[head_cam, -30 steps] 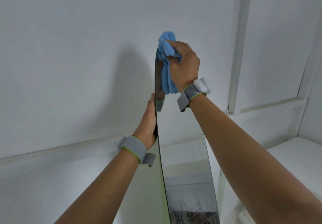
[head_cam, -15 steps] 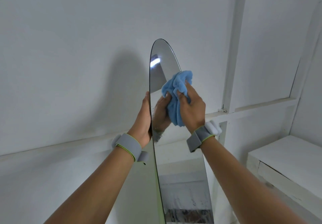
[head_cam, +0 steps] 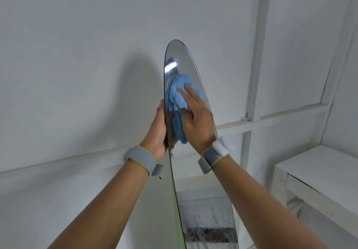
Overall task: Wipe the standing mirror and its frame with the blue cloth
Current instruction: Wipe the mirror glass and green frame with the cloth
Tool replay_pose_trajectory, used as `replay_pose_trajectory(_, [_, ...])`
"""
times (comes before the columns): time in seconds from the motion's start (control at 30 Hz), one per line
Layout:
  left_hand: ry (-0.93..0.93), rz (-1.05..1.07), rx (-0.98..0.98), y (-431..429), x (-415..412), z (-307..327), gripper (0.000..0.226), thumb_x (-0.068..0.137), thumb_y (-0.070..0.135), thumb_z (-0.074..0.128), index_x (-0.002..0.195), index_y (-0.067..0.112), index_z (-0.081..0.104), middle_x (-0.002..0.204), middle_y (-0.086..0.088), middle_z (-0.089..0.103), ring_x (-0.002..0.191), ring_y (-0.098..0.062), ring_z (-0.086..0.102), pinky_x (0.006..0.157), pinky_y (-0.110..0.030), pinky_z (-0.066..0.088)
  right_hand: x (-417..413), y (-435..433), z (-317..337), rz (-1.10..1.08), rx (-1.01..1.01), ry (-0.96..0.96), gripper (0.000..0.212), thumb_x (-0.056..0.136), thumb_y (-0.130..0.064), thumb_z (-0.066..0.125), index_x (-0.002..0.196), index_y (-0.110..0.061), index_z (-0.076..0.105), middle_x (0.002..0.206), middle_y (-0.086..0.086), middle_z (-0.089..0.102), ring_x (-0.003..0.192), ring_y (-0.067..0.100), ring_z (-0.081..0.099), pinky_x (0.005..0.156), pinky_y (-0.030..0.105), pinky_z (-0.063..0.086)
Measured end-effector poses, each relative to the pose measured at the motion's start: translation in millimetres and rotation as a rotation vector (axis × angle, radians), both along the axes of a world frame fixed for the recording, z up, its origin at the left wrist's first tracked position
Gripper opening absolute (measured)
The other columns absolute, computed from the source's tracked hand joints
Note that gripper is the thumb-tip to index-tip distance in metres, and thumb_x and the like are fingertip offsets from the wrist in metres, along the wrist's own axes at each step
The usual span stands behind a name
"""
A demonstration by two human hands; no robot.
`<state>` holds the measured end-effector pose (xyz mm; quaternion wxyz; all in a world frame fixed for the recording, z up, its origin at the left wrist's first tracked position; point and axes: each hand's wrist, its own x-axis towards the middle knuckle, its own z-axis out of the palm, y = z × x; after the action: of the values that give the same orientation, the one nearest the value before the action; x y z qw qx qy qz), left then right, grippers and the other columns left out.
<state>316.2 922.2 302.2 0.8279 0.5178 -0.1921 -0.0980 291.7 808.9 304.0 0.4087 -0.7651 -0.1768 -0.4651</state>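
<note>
The right hand (head_cam: 199,119), fingers nearly straight, presses the blue cloth (head_cam: 179,93) on the mirror (head_cam: 193,171) while the left hand (head_cam: 157,130), at nine o'clock, grips its edge.

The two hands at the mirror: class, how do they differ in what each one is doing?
The right hand presses the blue cloth flat against the mirror glass, fingers straight; the left hand holds no cloth and grips the mirror's left edge. The right lies on the front; the left reaches round from behind. Both wear grey wristbands.

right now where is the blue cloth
In the head view the blue cloth lies bunched against the upper glass of the standing mirror, pressed there by the right hand, just right of the left hand gripping the mirror's edge.
</note>
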Motion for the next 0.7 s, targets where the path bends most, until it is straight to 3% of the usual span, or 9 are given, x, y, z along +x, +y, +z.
replay_pose_trajectory(0.1, [0.002,0.036,0.042,-4,-7,2,0.054,0.107,0.059,0.026,0.117,0.029,0.070,0.116,0.000,0.078,0.100,-0.008,0.076,0.092,-0.031,0.058,15,-16,11,0.008,0.063,-0.006,0.043,0.106,-0.013,0.048,0.148,-0.017,0.050,0.158,0.003,0.043,0.142,0.002,0.037,0.114,0.007,0.027])
replay_pose_trajectory(0.17, [-0.048,0.065,0.063,0,-9,0,0.051,0.106,0.059,0.026,0.110,0.031,0.069,0.102,0.006,0.081,0.087,-0.003,0.077,0.089,-0.031,0.056,22,-28,5,0.011,0.132,0.051,0.045,0.107,-0.021,0.047,0.151,-0.015,0.045,0.156,0.004,0.046,0.137,-0.002,0.039,0.109,0.004,0.028])
replay_pose_trajectory(0.27, [-0.073,0.087,0.133,4,-10,3,0.057,0.105,0.063,0.028,0.126,0.028,0.069,0.119,0.002,0.077,0.113,-0.014,0.072,0.108,-0.040,0.049,26,-46,-13,-0.043,0.241,0.203,0.044,0.105,-0.040,0.044,0.145,-0.023,0.050,0.139,0.000,0.061,0.130,0.018,0.056,0.106,0.029,0.046])
replay_pose_trajectory(0.33, [-0.063,0.096,0.154,4,-8,1,0.060,0.104,0.065,0.029,0.131,0.027,0.067,0.123,-0.001,0.076,0.117,-0.018,0.070,0.107,-0.040,0.049,23,-53,-31,-0.092,0.335,0.286,0.036,0.106,-0.037,0.044,0.132,-0.017,0.057,0.109,0.000,0.067,0.111,0.027,0.065,0.088,0.034,0.052])
replay_pose_trajectory(0.37, [-0.072,0.105,0.163,5,-5,-1,0.061,0.103,0.066,0.029,0.131,0.027,0.066,0.122,-0.002,0.076,0.116,-0.019,0.070,0.104,-0.038,0.051,19,-54,-41,-0.084,0.385,0.299,0.034,0.106,-0.035,0.044,0.130,-0.015,0.059,0.105,-0.001,0.066,0.109,0.029,0.066,0.085,0.032,0.054])
replay_pose_trajectory(0.47, [-0.082,0.070,0.172,5,-6,0,0.064,0.103,0.068,0.027,0.136,0.028,0.063,0.127,-0.003,0.074,0.122,-0.022,0.067,0.109,-0.042,0.049,3,-47,-57,-0.002,0.434,0.308,0.040,0.108,-0.033,0.045,0.147,-0.026,0.050,0.135,-0.003,0.062,0.128,0.016,0.058,0.095,0.010,0.046])
replay_pose_trajectory(0.53, [-0.066,0.050,0.163,7,-3,-1,0.066,0.103,0.068,0.027,0.139,0.026,0.063,0.131,-0.004,0.072,0.125,-0.023,0.066,0.113,-0.044,0.046,-7,-34,-55,-0.003,0.285,0.257,0.043,0.109,-0.033,0.045,0.152,-0.035,0.042,0.155,-0.007,0.047,0.141,0.011,0.046,0.108,0.015,0.038])
replay_pose_trajectory(0.7, [-0.077,0.036,0.182,16,1,-4,0.061,0.104,0.064,0.032,0.129,0.023,0.068,0.122,-0.005,0.076,0.124,-0.024,0.066,0.103,-0.039,0.051,-30,3,-36,0.079,0.013,0.091,0.044,0.109,-0.022,0.045,0.151,-0.034,0.044,0.164,-0.013,0.030,0.155,0.010,0.022,0.123,0.032,0.030])
